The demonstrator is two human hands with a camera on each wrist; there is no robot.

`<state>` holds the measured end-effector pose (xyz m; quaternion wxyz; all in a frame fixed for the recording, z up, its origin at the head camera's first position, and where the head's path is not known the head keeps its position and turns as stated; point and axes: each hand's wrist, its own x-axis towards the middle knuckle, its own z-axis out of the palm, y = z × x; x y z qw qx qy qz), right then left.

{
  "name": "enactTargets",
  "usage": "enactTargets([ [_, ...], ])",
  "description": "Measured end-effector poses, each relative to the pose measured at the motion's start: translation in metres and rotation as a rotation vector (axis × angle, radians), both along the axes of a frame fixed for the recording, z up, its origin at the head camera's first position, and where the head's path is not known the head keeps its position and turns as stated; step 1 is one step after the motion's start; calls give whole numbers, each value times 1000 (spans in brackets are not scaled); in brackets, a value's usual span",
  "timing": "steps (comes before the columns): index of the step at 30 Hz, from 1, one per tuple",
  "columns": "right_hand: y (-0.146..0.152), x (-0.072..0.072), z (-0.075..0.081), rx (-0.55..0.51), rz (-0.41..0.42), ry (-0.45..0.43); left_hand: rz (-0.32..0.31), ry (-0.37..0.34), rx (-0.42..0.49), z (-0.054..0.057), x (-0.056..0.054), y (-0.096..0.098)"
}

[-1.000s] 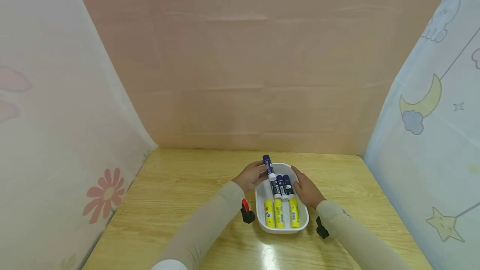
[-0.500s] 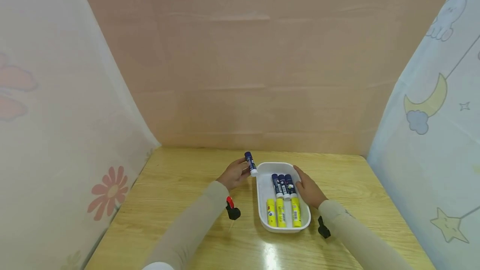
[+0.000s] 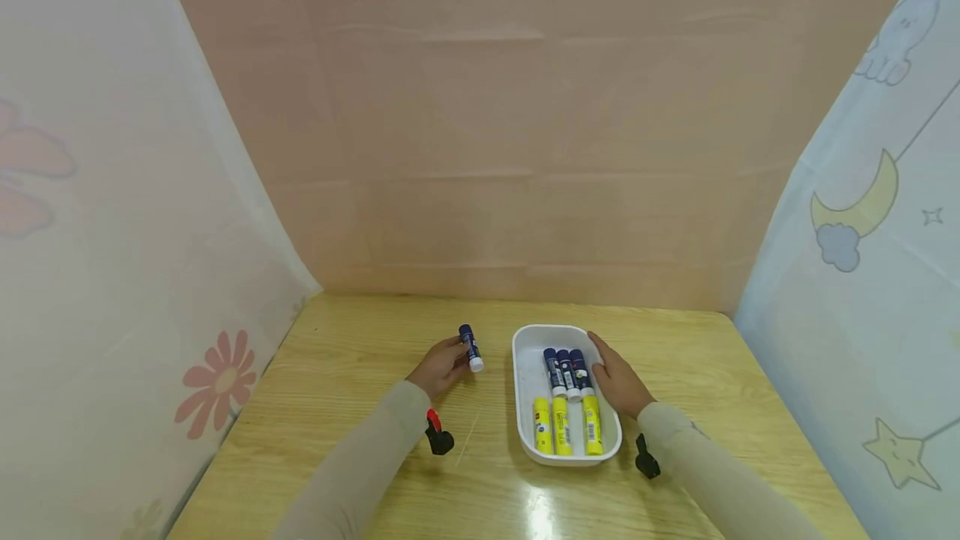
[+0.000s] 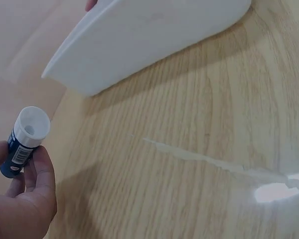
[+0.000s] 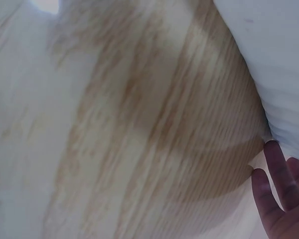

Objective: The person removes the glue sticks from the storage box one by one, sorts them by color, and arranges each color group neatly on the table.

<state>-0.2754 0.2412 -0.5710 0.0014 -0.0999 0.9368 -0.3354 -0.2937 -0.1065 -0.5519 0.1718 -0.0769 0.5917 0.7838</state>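
My left hand (image 3: 441, 367) pinches a dark blue glue stick (image 3: 469, 346) with a white end, tilted above the table left of a white plastic tray (image 3: 567, 462). In the left wrist view, the white end of the glue stick (image 4: 26, 139) faces the camera, with thumb and fingers around its blue part. My right hand (image 3: 621, 380) grips the tray's right rim, thumb on the inner side and fingers along the outer wall. Inside the tray, three blue glue sticks (image 3: 566, 372) lie side by side at the middle, and three yellow glue sticks (image 3: 561, 426) lie at the near end.
The wooden table (image 3: 360, 357) reaches back to a plain tan backdrop (image 3: 480, 148). Patterned white cloth hangs along the left side (image 3: 187, 232) and the right side (image 3: 847, 315). A thin pale line (image 3: 468, 438) runs across the tabletop left of the tray.
My left hand has carried the blue glue stick from over the tray to the left, then lower toward the table. The right hand stays at the tray's rim.
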Motion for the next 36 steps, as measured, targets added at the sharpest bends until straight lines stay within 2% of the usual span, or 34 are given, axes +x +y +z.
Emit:
enactTargets([
  [3, 1, 0, -2, -26, 0, -1, -7, -4, 2, -2, 1, -2],
  [9, 3, -1, -8, -74, -5, -21, -23, 10, -50, -8, 2, -6],
  [19, 4, -2, -9, -133, -16, -61, 23, 11, -105, -16, -1, -10],
  [27, 8, -1, -7, -212, -54, -159, 49, 33, -195, -16, -3, -10],
  [32, 6, -1, -6, -198, -49, -159, 73, 33, -220, -17, -3, -8],
  [36, 4, -2, -6, -197, -44, -157, 106, 45, -288, -16, -2, -5],
])
